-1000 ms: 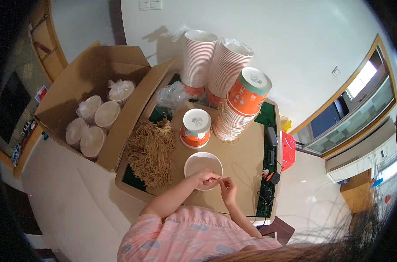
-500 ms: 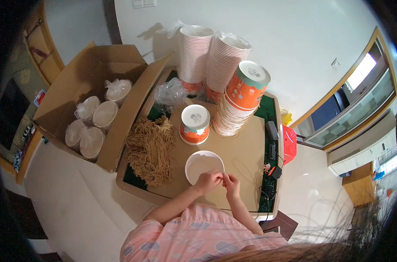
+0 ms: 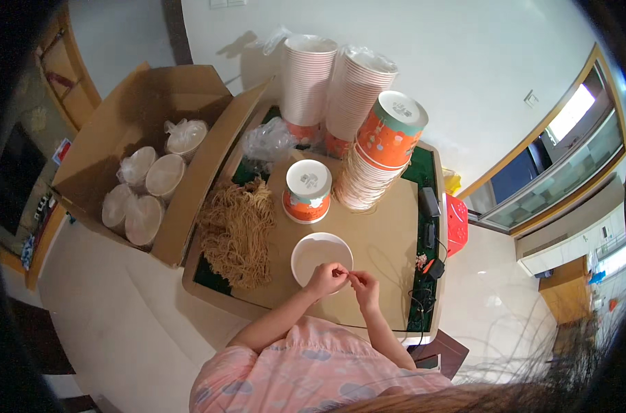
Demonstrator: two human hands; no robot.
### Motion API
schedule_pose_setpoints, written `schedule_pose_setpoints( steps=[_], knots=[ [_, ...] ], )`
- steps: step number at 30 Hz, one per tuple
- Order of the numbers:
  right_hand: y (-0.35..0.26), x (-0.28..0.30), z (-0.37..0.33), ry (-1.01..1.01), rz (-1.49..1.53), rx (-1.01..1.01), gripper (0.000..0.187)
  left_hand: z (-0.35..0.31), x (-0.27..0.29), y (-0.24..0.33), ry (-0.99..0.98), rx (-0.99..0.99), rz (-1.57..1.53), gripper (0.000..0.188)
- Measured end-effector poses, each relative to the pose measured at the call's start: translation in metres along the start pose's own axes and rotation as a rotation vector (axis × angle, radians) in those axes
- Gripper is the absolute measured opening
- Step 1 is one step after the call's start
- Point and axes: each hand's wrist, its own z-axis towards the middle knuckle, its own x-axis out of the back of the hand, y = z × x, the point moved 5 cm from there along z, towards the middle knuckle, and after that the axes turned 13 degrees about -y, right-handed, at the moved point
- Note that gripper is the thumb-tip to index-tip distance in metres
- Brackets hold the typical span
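Observation:
My left hand [image 3: 328, 279] and my right hand [image 3: 364, 289] meet fingertip to fingertip over the near rim of a white paper bowl [image 3: 316, 252]. Both are pinched closed; whatever lies between the fingers is too small to make out. The bowl stands mouth up on a brown board. Just beyond it, an orange and green paper tub [image 3: 306, 208] rests upside down. Left of these lies a thick bundle of tan string [image 3: 237, 237]. Behind to the right rises a stack of upturned tubs [image 3: 390, 138], with string around its lower rims.
A cardboard box [image 3: 110, 138] at the left holds several plastic-wrapped bowl stacks [image 3: 166, 175]. Two tall wrapped stacks [image 3: 306, 86] stand against the wall beside crumpled plastic [image 3: 268, 140]. Black adapters and cables [image 3: 430, 203] run along the table's right side, near a red stool [image 3: 457, 226].
Both hands stay together at the bowl's near edge, with the fingertips shifting slightly upward. The whole view has tilted a little; nothing else has visibly moved.

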Motion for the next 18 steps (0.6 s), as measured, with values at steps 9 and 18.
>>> schedule_pose_setpoints(
  steps=[9,18],
  knots=[
    [-0.008,-0.005,-0.006,0.122,-0.157,0.182,0.006,0.003,-0.001,-0.016,0.032,0.086,-0.091,0.007],
    [-0.013,-0.007,-0.011,0.173,-0.191,0.231,0.006,0.008,-0.008,-0.031,-0.020,0.059,-0.321,0.027]
  ],
)
